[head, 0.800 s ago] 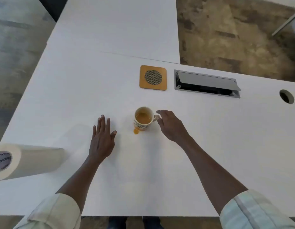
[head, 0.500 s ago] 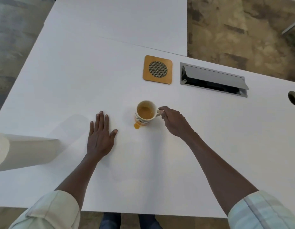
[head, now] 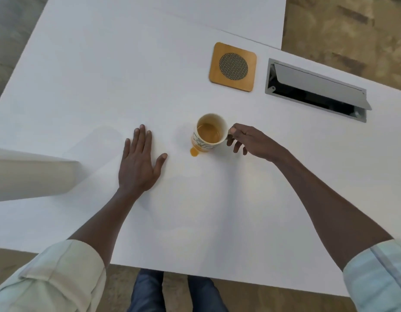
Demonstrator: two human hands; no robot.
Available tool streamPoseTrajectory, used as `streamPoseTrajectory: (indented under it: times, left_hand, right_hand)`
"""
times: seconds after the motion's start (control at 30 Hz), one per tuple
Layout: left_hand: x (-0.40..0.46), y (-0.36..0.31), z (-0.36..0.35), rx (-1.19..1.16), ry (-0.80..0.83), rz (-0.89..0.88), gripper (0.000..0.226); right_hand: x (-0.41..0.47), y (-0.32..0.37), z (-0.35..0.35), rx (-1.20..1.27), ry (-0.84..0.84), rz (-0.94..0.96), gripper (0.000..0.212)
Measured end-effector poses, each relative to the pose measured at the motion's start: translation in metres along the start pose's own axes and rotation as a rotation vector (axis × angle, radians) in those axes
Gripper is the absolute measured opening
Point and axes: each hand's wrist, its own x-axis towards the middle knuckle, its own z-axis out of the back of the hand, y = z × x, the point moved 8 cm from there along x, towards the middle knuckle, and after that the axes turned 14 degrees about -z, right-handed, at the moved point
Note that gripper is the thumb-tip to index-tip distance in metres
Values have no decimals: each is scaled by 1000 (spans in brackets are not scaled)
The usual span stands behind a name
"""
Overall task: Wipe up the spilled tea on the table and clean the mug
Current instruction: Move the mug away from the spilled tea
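Pinching the handle of the mug (head: 210,134) with my right hand (head: 251,141), I now have thumb and forefinger closed on it, where a moment ago that hand was only arriving beside the cup. My left hand (head: 140,164) has stayed as it was: flat, fingers straight and spread, palm down on the white surface (head: 217,221), well clear of the mug. The mug stands upright near the middle of the surface, part-filled with amber tea. A small pool of spilled tea (head: 194,152) lies against its near-left base, touching it.

Significance: with the grip secured, I judge the step in hand to be lifting the mug aside so the pool beneath and beside it can be reached. No wiping has begun. The wooden coaster (head: 232,66), beyond the mug and apart from it, looks a likely resting place.

Limits of the view: the handle is almost wholly covered by my fingers, so how far they wrap it cannot be told. Whether tea runs under the base is hidden. The paper roll (head: 33,174) at far left is cut off by the frame edge. The open cable hatch (head: 316,90) shows only a dark interior.
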Motion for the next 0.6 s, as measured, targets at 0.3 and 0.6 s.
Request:
streamPoseTrajectory:
  times: [0.3,0.6]
  left_hand:
    - [-1,-2,5,0,-20,13,80]
    - [-1,-1,5,2,-25,14,81]
  right_hand:
    - [10,-2,0,3,100,31,33]
    - [-6,23,9,98,72,100,40]
